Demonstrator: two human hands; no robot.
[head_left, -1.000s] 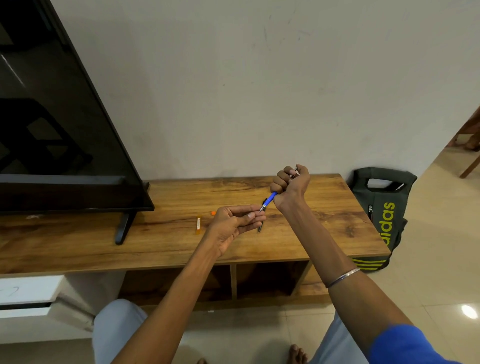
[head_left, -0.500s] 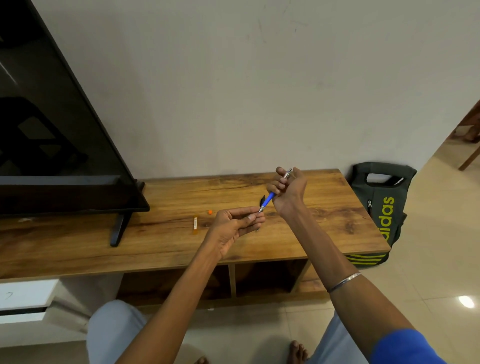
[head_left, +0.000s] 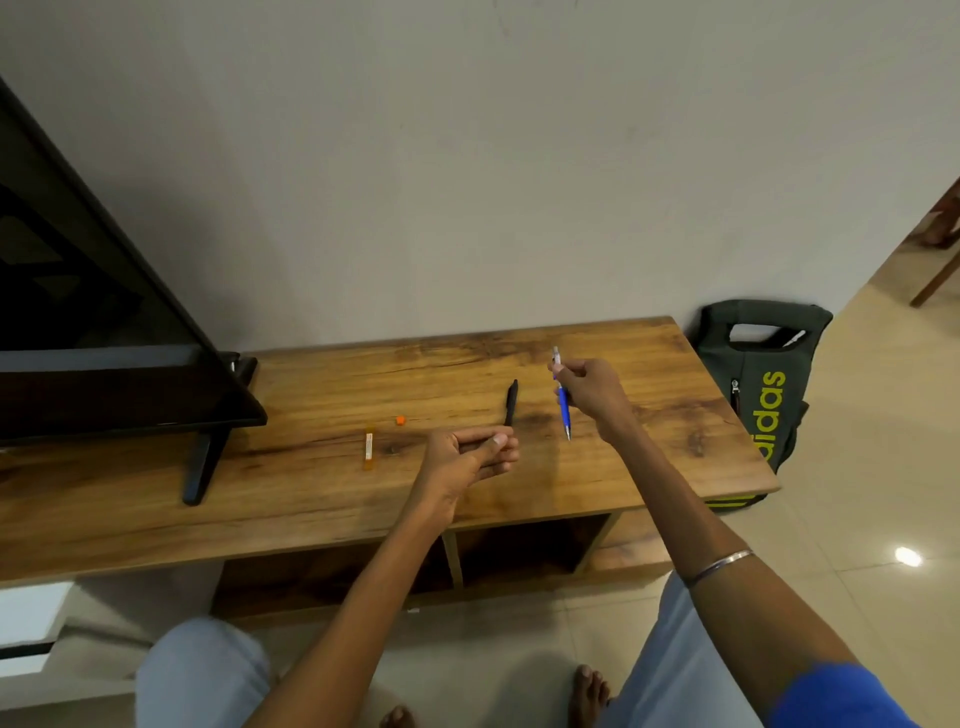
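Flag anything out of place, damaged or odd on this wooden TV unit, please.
Nothing looks spilled or broken. Small loose items lie scattered on the wooden unit: a black pen, a tiny orange piece and a short orange-and-white stick. The right hand holds a blue pen, tip down.

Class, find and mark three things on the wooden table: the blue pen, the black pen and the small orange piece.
blue pen (head_left: 563, 411), head view, on its blue barrel.
black pen (head_left: 511, 402), head view, on the middle of its body.
orange piece (head_left: 400, 420), head view, on its top face.
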